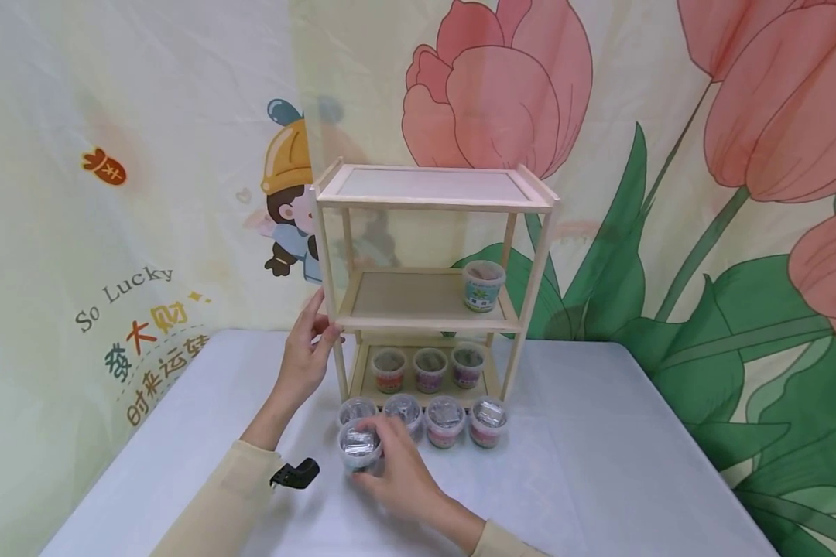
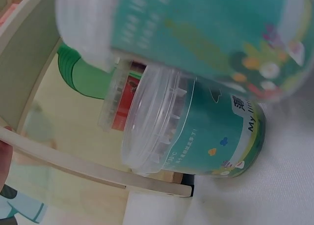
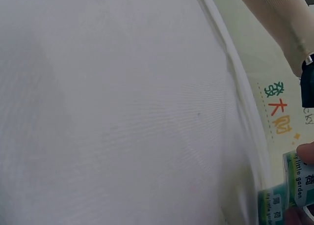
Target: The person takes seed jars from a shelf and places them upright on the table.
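My left hand grips the left post of a three-tier wooden shelf at about middle-tier height. With thumb and fingers, my right hand holds a teal lidded plastic tub by its side, in front of the shelf. In the left wrist view this held tub looms close, overlapping another teal tub that stands on the table by the shelf's foot. The right wrist view catches the held tub only at its lower right corner, with fingertips on it.
A row of lidded tubs stands before the shelf. Three tubs, one with a red label, sit on the bottom tier, and one green-labelled tub on the middle tier's right. A white cloth covers the table; a printed curtain hangs behind.
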Demonstrator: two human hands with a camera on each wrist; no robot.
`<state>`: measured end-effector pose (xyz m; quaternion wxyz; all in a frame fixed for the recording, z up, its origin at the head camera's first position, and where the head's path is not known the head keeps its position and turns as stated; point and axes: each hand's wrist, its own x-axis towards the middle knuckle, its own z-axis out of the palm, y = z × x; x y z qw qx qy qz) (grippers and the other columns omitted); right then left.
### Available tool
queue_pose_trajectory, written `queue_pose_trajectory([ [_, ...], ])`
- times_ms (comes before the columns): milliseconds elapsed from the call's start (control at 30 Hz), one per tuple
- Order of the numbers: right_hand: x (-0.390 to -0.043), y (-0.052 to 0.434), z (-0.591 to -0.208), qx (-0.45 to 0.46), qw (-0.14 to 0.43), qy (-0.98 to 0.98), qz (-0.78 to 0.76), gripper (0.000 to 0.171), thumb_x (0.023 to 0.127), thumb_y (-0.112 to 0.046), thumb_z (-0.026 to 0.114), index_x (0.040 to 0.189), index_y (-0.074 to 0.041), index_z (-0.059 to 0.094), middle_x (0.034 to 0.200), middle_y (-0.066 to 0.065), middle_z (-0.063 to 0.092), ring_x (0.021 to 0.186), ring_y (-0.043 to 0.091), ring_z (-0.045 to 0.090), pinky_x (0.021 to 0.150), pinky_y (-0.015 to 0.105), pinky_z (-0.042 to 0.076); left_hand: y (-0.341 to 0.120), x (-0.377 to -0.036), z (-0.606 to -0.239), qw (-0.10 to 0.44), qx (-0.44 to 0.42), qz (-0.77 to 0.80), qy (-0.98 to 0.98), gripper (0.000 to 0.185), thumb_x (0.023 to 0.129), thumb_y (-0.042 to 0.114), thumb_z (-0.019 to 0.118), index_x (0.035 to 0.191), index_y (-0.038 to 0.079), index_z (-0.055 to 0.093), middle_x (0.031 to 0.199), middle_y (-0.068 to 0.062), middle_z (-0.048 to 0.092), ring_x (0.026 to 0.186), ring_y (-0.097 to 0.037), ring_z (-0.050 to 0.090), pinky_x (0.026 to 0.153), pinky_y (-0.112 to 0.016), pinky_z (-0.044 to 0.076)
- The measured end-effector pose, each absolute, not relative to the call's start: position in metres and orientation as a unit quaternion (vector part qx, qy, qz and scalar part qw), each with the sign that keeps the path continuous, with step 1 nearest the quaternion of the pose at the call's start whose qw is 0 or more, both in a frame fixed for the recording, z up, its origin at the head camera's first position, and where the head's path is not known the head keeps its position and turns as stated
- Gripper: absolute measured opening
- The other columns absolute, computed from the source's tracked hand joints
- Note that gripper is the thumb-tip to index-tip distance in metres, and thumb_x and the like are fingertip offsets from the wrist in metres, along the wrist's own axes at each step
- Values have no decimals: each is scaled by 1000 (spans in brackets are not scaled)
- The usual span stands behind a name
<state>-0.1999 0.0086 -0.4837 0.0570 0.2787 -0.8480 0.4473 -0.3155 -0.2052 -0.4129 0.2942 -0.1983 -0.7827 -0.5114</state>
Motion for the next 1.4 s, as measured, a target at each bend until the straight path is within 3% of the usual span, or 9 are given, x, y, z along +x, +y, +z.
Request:
queue_pose_trajectory([
  [67, -199, 6, -487, 277, 57, -849, 447, 65, 81, -9, 91, 134, -28, 57, 125, -2, 55, 100, 5, 53, 87, 23, 49, -205, -315, -413, 290, -200, -511, -784, 73, 106, 11, 65, 168, 29, 32, 111, -14, 63, 98, -19, 68, 87, -17, 59],
  [300, -198, -1, -496, 275, 67, -853, 438, 66, 79, -9, 91, 132, -29, 56, 125, -2, 56, 117, 14, 57, 101, 35, 51, -204, -314, -412, 283, -200, -513, -785, 72, 107, 11, 64, 168, 30, 32, 120, -15, 61, 104, -33, 68, 87, -16, 58],
  [400, -196, -3, -497, 272, 70, -856, 434, 66, 80, -9, 91, 133, -28, 56, 126, -2, 56, 120, 15, 58, 105, 39, 52, -203, -314, -412, 284, -200, -509, -788, 73, 107, 12, 65, 168, 31, 31, 121, -15, 61, 104, -28, 69, 87, -17, 58],
  [600, -192, -2, -498, 274, 57, -853, 440, 66, 80, -9, 91, 133, -28, 57, 125, -3, 55, 119, 13, 56, 105, 35, 50, -203, -316, -412, 287, -201, -508, -787, 72, 107, 11, 65, 168, 30, 32, 120, -14, 62, 103, -26, 69, 88, -23, 61],
  [733, -192, -4, -499, 270, 41, -855, 440, 66, 80, -9, 91, 132, -29, 56, 124, -3, 54, 119, 14, 57, 104, 35, 50, -204, -317, -413, 290, -198, -511, -784, 71, 106, 8, 65, 168, 24, 34, 118, -16, 62, 102, -33, 70, 88, -28, 63],
  [1000, -193, -9, -503, 264, 25, -861, 435, 65, 80, -8, 91, 132, -29, 56, 123, -4, 52, 118, 14, 58, 103, 34, 51, -198, -306, -405, 298, -187, -515, -782, 68, 105, 0, 63, 166, 9, 34, 117, -26, 60, 101, -42, 69, 83, -9, 53],
  [1133, -193, -11, -504, 265, 26, -861, 433, 66, 80, -8, 91, 132, -29, 56, 123, -4, 52, 119, 16, 59, 103, 34, 51, -192, -291, -391, 297, -198, -516, -778, 66, 105, -3, 61, 164, 3, 34, 114, -29, 60, 99, -46, 68, 83, -8, 52],
  [1267, -193, -11, -504, 267, 28, -864, 426, 67, 80, -8, 91, 132, -29, 55, 123, -3, 52, 120, 18, 61, 103, 36, 52, -192, -291, -390, 295, -199, -518, -778, 65, 105, -4, 61, 164, 2, 34, 112, -29, 60, 98, -48, 67, 83, -8, 53],
  [1400, -194, -8, -503, 278, 29, -865, 417, 68, 79, -9, 93, 132, -28, 55, 122, -2, 54, 119, 17, 62, 102, 35, 54, -196, -304, -403, 294, -191, -520, -779, 67, 105, 0, 62, 166, 8, 34, 114, -27, 60, 99, -44, 68, 82, -7, 51],
])
